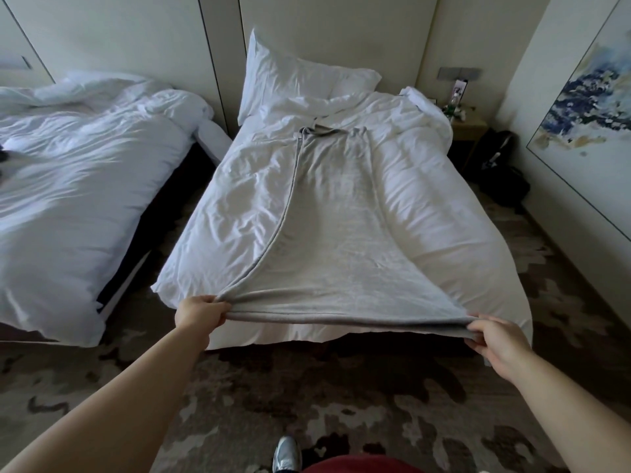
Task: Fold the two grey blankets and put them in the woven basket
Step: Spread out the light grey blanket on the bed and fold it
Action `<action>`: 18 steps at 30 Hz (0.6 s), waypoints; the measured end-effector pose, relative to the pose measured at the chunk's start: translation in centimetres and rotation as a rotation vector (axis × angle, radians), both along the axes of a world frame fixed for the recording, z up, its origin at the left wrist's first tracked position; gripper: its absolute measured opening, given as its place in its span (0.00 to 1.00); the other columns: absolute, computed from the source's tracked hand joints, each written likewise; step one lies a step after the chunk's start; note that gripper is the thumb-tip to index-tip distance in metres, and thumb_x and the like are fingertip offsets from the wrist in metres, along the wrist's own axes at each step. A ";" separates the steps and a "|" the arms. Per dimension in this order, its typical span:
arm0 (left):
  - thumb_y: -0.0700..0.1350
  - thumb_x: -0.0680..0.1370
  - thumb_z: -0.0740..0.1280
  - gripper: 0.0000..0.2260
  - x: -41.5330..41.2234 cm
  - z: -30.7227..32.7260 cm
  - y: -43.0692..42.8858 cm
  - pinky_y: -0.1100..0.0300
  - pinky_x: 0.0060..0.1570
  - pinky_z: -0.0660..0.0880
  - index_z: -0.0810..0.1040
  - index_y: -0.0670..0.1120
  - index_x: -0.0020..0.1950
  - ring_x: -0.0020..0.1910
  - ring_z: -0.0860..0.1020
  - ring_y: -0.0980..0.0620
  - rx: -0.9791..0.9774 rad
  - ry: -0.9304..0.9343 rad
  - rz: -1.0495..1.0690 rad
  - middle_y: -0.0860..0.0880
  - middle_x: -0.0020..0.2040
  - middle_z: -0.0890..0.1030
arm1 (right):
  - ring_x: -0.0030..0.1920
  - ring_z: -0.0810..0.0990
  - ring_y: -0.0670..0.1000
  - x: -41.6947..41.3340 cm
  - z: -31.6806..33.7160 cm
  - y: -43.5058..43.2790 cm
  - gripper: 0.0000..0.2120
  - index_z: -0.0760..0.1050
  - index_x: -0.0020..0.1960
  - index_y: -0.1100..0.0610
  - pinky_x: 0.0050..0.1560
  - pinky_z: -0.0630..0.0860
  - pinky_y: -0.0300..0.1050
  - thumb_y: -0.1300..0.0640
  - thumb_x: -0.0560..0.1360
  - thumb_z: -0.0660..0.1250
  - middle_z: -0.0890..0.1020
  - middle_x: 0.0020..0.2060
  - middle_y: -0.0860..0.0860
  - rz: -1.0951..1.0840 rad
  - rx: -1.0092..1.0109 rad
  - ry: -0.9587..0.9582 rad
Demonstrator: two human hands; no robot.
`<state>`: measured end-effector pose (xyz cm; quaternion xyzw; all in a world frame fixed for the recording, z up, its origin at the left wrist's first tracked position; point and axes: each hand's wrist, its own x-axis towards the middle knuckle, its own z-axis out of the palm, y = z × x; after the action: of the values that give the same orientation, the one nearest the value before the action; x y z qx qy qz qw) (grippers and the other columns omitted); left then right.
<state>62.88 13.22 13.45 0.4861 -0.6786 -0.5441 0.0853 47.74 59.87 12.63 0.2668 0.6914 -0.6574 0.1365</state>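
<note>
Both hands, left hand (199, 314) and right hand (496, 339), pinch the soft grey knit blanket (341, 233) w/ curled fingers; far 12 o'clock end is bunched, so prob folds crooked.

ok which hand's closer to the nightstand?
Right. The right hand pinches a near corner of the grey blanket, on the nightstand side of the bed; the left hand grips the other near corner, toward the second bed.
</note>
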 end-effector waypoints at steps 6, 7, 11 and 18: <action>0.40 0.74 0.63 0.06 -0.7 -0.3 1.3 0.59 0.31 0.65 0.77 0.42 0.39 0.28 0.66 0.49 0.046 0.117 0.151 0.47 0.28 0.68 | 0.35 0.73 0.52 -0.3 0.3 -0.6 0.12 0.73 0.59 0.58 0.39 0.76 0.49 0.67 0.79 0.57 0.74 0.38 0.58 -0.024 0.014 0.027; 0.41 0.74 0.62 0.05 -1.0 -0.1 1.5 0.59 0.30 0.64 0.76 0.42 0.40 0.29 0.66 0.49 0.048 0.150 0.169 0.47 0.29 0.69 | 0.35 0.74 0.53 -0.6 0.7 -0.5 0.11 0.75 0.56 0.59 0.38 0.76 0.48 0.67 0.79 0.56 0.76 0.39 0.59 -0.010 0.036 0.045; 0.43 0.75 0.61 0.06 -2.4 0.9 1.4 0.55 0.39 0.71 0.75 0.46 0.50 0.37 0.73 0.48 0.015 0.279 0.294 0.47 0.38 0.75 | 0.41 0.79 0.52 -2.4 2.1 0.4 0.14 0.79 0.45 0.50 0.38 0.76 0.43 0.65 0.78 0.59 0.79 0.46 0.54 -0.023 0.222 0.246; 0.44 0.80 0.64 0.11 -0.9 -3.1 1.2 0.67 0.16 0.67 0.68 0.39 0.42 0.26 0.68 0.50 0.315 -0.071 0.245 0.43 0.32 0.71 | 0.37 0.77 0.54 -1.1 -1.9 2.6 0.15 0.76 0.62 0.60 0.32 0.73 0.43 0.66 0.78 0.58 0.77 0.48 0.58 0.015 0.406 0.065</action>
<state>62.01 14.43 10.38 0.5914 -0.5232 -0.6116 0.0497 46.61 62.49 10.73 0.2622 0.8159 -0.5116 0.0625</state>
